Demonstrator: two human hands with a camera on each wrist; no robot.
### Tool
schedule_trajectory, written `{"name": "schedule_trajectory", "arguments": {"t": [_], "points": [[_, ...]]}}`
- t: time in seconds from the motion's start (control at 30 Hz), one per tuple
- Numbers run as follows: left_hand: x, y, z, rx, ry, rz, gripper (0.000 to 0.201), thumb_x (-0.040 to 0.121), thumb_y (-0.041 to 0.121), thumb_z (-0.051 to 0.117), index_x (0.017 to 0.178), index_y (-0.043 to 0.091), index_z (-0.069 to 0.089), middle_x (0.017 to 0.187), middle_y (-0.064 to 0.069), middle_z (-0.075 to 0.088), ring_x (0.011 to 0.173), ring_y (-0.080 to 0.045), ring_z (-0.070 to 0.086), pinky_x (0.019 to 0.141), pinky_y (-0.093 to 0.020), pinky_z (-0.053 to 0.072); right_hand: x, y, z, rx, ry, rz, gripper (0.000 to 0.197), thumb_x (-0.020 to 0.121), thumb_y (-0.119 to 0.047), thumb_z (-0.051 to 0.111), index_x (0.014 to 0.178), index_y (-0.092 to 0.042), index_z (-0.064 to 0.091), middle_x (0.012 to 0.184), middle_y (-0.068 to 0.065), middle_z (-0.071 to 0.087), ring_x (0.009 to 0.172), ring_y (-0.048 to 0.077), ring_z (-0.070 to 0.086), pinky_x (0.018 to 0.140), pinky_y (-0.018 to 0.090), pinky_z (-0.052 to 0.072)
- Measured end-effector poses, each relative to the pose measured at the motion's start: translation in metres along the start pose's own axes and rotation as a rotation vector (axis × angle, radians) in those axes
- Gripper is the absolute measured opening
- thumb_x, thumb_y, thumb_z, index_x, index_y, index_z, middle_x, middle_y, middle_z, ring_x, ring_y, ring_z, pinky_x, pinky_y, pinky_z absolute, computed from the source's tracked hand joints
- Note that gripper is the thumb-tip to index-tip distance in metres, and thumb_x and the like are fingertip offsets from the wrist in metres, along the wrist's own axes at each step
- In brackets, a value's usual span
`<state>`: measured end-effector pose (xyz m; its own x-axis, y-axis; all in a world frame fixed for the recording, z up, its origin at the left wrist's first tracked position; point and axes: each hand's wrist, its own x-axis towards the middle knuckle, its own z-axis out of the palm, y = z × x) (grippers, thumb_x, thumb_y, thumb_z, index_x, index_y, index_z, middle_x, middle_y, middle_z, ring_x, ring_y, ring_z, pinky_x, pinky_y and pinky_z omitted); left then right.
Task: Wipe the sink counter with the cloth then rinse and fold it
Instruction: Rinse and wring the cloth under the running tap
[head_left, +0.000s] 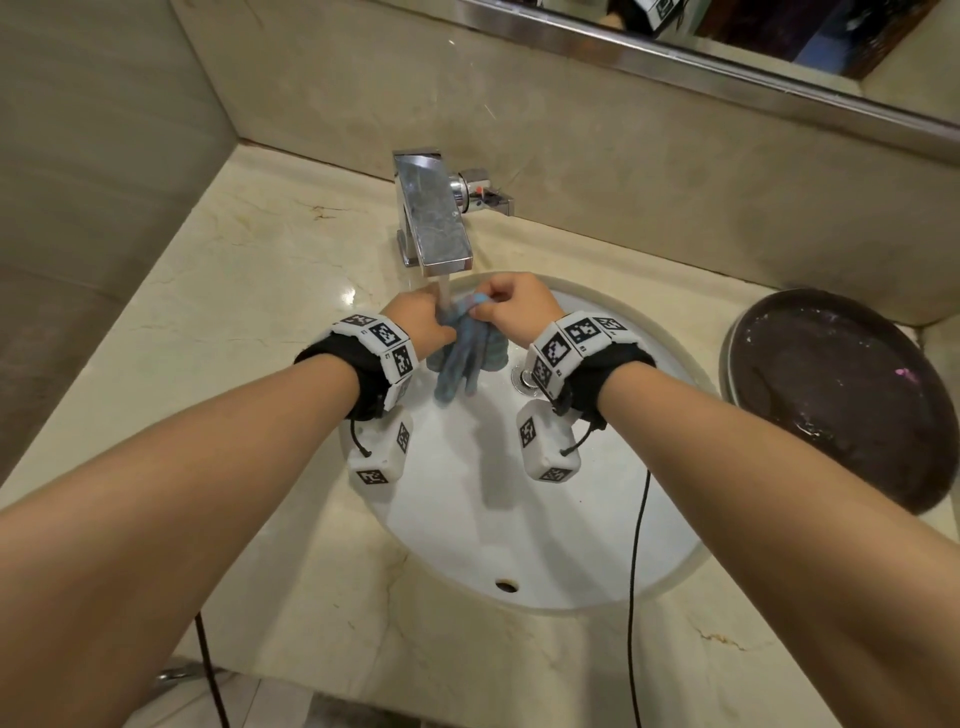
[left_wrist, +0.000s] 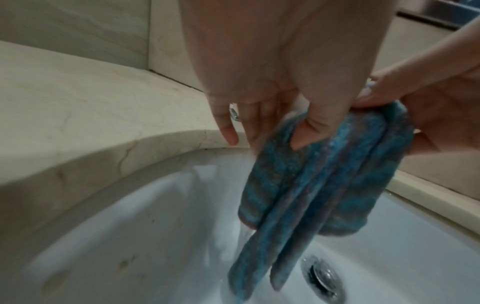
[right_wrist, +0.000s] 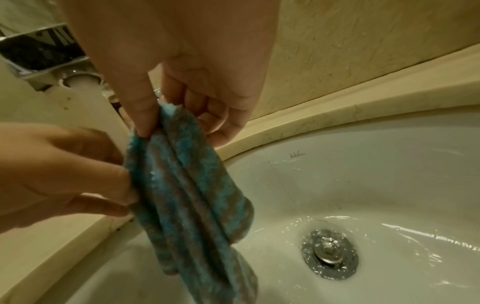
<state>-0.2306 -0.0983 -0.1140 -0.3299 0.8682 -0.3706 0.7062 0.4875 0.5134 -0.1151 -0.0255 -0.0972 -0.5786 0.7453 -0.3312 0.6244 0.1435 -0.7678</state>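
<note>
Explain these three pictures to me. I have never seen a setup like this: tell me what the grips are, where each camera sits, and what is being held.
There is no machine here: the grips are a person's two bare hands. The wide picture comes from a camera on the person's head, looking down at a sink set in a pale stone counter. The other two come from cameras worn on the wrists, looking along each hand; the white boxes hanging under the patterned wristbands are probably those. The left grip and right grip both pinch a blue cloth, which hangs under water running from the tap. On the counter, at the right, lies a dark round tray. Water swirls round the drain.
</note>
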Motion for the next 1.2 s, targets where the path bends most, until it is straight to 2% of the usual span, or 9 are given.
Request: {"name": "schedule_trajectory", "arguments": {"t": [0.17, 0.3, 0.43, 0.53, 0.63, 0.8, 0.93, 1.07, 1.2], "points": [[-0.002, -0.004, -0.004, -0.024, 0.053, 0.002, 0.032, 0.088, 0.014, 0.051, 0.118, 0.004, 0.051, 0.113, -0.022, 0.061, 0.102, -0.035, 0.058, 0.083, -0.035, 0.046, 0.002, 0.006, -0.001, -0.166, -0.094, -0.011, 0.026, 0.087, -0.006, 0.052, 0.107, -0.012, 0.067, 0.079, 0.0, 0.055, 0.073, 0.015, 0.049, 0.056, 0.017, 0.036], [-0.006, -0.005, 0.0, -0.212, 0.054, 0.049, 0.029, 0.087, 0.01, 0.056, 0.115, 0.003, 0.056, 0.111, -0.02, 0.063, 0.104, -0.034, 0.059, 0.082, -0.027, 0.043, 0.004, 0.007, 0.004, -0.446, -0.223, -0.004, 0.013, 0.082, -0.016, 0.062, 0.094, -0.019, 0.063, 0.085, 0.0, 0.053, 0.098, 0.018, 0.045, 0.078, 0.023, 0.037], [-0.01, -0.001, -0.002, -0.308, 0.045, 0.059, 0.023, 0.082, 0.003, 0.063, 0.104, -0.003, 0.06, 0.098, -0.028, 0.062, 0.101, -0.04, 0.06, 0.074, -0.025, 0.039, 0.004, 0.0, 0.008, -0.366, -0.224, -0.064, 0.036, 0.082, -0.014, 0.067, 0.117, -0.008, 0.059, 0.09, -0.002, 0.055, 0.089, 0.015, 0.05, 0.074, 0.022, 0.038], [-0.009, -0.006, -0.004, -0.32, 0.031, 0.062, 0.031, 0.078, 0.002, 0.064, 0.108, 0.001, 0.057, 0.108, -0.024, 0.063, 0.103, -0.038, 0.061, 0.088, -0.036, 0.05, 0.005, -0.003, 0.008, -0.39, -0.175, -0.068, 0.022, 0.086, -0.014, 0.062, 0.105, -0.005, 0.066, 0.072, -0.001, 0.054, 0.08, 0.018, 0.05, 0.063, 0.023, 0.036], [-0.007, -0.013, -0.003, -0.199, -0.002, -0.005, 0.042, 0.077, 0.007, 0.066, 0.116, 0.005, 0.05, 0.101, -0.01, 0.058, 0.093, -0.026, 0.057, 0.08, -0.031, 0.047, 0.005, -0.003, 0.004, -0.258, -0.112, -0.031, 0.014, 0.088, -0.013, 0.058, 0.086, -0.006, 0.069, 0.069, 0.004, 0.054, 0.071, 0.018, 0.048, 0.054, 0.023, 0.035], [-0.006, -0.02, 0.0, -0.131, -0.11, -0.013, 0.045, 0.071, 0.016, 0.076, 0.112, 0.006, 0.06, 0.104, -0.011, 0.065, 0.097, -0.029, 0.061, 0.083, -0.032, 0.05, 0.003, -0.006, -0.001, 0.072, -0.182, -0.051, 0.025, 0.084, -0.002, 0.06, 0.067, -0.02, 0.058, 0.068, -0.002, 0.056, 0.07, 0.01, 0.052, 0.071, 0.023, 0.042], [-0.006, -0.02, -0.004, -0.103, -0.042, -0.024, 0.023, 0.08, 0.016, 0.066, 0.101, 0.004, 0.064, 0.085, -0.007, 0.058, 0.086, -0.028, 0.057, 0.072, -0.024, 0.037, 0.004, -0.001, -0.008, 0.011, -0.139, -0.031, 0.013, 0.081, -0.005, 0.065, 0.085, -0.015, 0.058, 0.067, -0.003, 0.05, 0.064, 0.009, 0.046, 0.059, 0.018, 0.037], [-0.007, -0.018, -0.01, -0.187, 0.024, -0.009, 0.028, 0.084, 0.01, 0.059, 0.111, 0.005, 0.06, 0.104, -0.013, 0.064, 0.1, -0.028, 0.058, 0.079, -0.025, 0.039, 0.001, 0.006, -0.011, -0.291, -0.195, -0.026, 0.026, 0.08, -0.024, 0.072, 0.102, -0.016, 0.061, 0.065, -0.011, 0.041, 0.06, 0.005, 0.04, 0.053, 0.017, 0.029], [-0.007, -0.009, -0.012, -0.305, -0.017, 0.037, 0.024, 0.085, 0.006, 0.059, 0.109, 0.002, 0.058, 0.092, -0.009, 0.061, 0.091, -0.022, 0.057, 0.08, -0.03, 0.047, -0.008, 0.002, -0.005, -0.547, -0.292, -0.085, 0.047, 0.081, -0.036, 0.069, 0.122, -0.016, 0.057, 0.097, -0.004, 0.058, 0.097, 0.018, 0.055, 0.069, 0.019, 0.033]]}}
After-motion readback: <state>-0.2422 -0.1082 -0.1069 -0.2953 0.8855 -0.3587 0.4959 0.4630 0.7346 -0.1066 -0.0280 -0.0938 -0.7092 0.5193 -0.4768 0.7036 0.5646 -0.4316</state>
